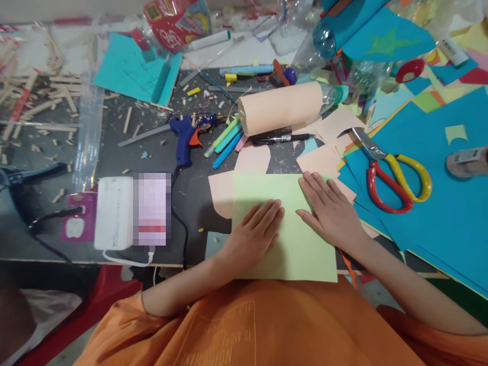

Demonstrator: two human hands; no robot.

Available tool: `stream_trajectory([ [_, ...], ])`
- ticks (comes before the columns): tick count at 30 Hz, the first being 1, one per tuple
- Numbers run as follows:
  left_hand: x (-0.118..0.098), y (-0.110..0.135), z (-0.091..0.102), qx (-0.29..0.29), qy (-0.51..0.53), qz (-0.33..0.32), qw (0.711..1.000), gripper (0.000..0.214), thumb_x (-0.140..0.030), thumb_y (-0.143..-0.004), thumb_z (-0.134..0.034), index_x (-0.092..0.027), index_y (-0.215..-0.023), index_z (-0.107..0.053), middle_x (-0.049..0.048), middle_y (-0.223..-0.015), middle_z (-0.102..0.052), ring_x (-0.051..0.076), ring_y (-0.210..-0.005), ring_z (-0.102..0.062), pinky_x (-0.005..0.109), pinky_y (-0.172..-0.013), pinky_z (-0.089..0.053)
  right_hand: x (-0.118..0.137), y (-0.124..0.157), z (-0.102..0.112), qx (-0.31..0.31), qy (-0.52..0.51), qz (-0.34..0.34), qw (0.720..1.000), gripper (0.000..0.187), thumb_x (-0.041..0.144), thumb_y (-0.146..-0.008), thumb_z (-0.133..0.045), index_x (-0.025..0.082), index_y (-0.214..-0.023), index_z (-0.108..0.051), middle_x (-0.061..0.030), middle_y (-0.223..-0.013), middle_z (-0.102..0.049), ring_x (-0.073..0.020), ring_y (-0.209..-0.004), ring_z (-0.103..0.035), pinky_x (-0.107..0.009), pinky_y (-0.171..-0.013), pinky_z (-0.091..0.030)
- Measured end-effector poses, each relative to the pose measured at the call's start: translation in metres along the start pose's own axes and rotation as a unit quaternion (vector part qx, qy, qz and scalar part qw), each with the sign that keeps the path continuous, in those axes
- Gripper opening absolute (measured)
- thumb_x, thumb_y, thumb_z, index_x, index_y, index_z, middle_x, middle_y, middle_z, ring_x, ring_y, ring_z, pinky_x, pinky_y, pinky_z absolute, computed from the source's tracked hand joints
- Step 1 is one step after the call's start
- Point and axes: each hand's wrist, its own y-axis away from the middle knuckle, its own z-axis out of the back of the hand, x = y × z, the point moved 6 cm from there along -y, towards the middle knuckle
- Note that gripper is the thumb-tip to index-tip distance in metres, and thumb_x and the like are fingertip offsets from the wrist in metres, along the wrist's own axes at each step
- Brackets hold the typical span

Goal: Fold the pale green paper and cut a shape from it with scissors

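A pale green sheet of paper point(305, 254) lies flat at the table's front edge, close to my body. My left hand point(255, 229) rests on its left half, fingers stretched out and palm down. On the upper right part of the sheet lies my right hand point(328, 203), also flat, with the thumb apart from the fingers. Neither hand grips anything. Peach paper pieces point(219, 193) stick out from under the sheet. Beyond it lies a plastic bottle wrapped in peach paper point(282, 107). Scissors with red and yellow handles point(389, 173) lie to the right of my right hand.
A blue glue gun point(185, 137) and several markers point(229, 140) lie beyond my left hand. At left are a white power bank point(114, 213), a blurred-out phone-like object point(152, 208) and cables. Blue paper sheets point(450, 213) cover the right side. Wood scraps point(57, 96) litter the far left.
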Motion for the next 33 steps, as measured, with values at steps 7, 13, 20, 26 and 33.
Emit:
stream_trajectory([
  [7,0.0037,0.0062,-0.007,0.014,0.011,0.034,0.999,0.051,-0.031,-0.097,-0.039,-0.013,-0.145,-0.037,0.013,-0.148,-0.046,0.024,-0.14,-0.039,0.041,-0.115,-0.033,-0.0005,0.001,0.0006,-0.004,-0.004,-0.001,1.0,0.074,0.048,-0.098,-0.03,0.021,-0.154,0.01,-0.0113,-0.155,-0.034,-0.0266,-0.143,-0.033,-0.048,-0.114,-0.03],
  [13,0.004,0.0059,-0.0056,0.008,-0.004,0.042,0.999,0.05,-0.034,-0.098,-0.036,-0.012,-0.143,-0.04,0.0125,-0.146,-0.048,0.024,-0.137,-0.043,0.041,-0.112,-0.034,0.003,0.0002,0.0027,-0.007,0.023,0.0,1.0,0.075,0.047,-0.098,-0.03,0.02,-0.154,0.012,-0.0127,-0.154,-0.036,-0.0277,-0.141,-0.036,-0.048,-0.112,-0.034],
  [20,0.0037,0.0047,-0.0038,0.0,-0.015,0.035,0.999,0.049,-0.034,-0.098,-0.034,-0.011,-0.141,-0.043,0.0131,-0.143,-0.051,0.024,-0.136,-0.045,0.041,-0.111,-0.035,0.0044,0.0007,0.004,-0.01,0.031,-0.001,0.999,0.074,0.046,-0.099,-0.03,0.02,-0.154,0.011,-0.0136,-0.152,-0.039,-0.0282,-0.14,-0.038,-0.048,-0.11,-0.036],
  [26,0.0036,0.0046,-0.0029,-0.004,-0.022,0.035,0.999,0.049,-0.033,-0.098,-0.034,-0.011,-0.14,-0.044,0.0131,-0.142,-0.053,0.025,-0.134,-0.046,0.041,-0.11,-0.035,0.0053,0.0018,0.0051,-0.018,0.034,0.004,0.999,0.073,0.046,-0.099,-0.03,0.018,-0.155,0.006,-0.0146,-0.151,-0.041,-0.0286,-0.138,-0.041,-0.047,-0.109,-0.038],
  [33,0.0043,0.0059,-0.0038,0.0,-0.018,0.044,0.999,0.049,-0.037,-0.098,-0.034,-0.015,-0.142,-0.043,0.0108,-0.146,-0.049,0.024,-0.135,-0.045,0.041,-0.111,-0.032,0.0062,0.0029,0.0045,-0.034,0.041,0.019,0.998,0.075,0.049,-0.098,-0.033,0.017,-0.155,0.003,-0.0166,-0.15,-0.042,-0.0294,-0.137,-0.042,-0.046,-0.108,-0.037],
])
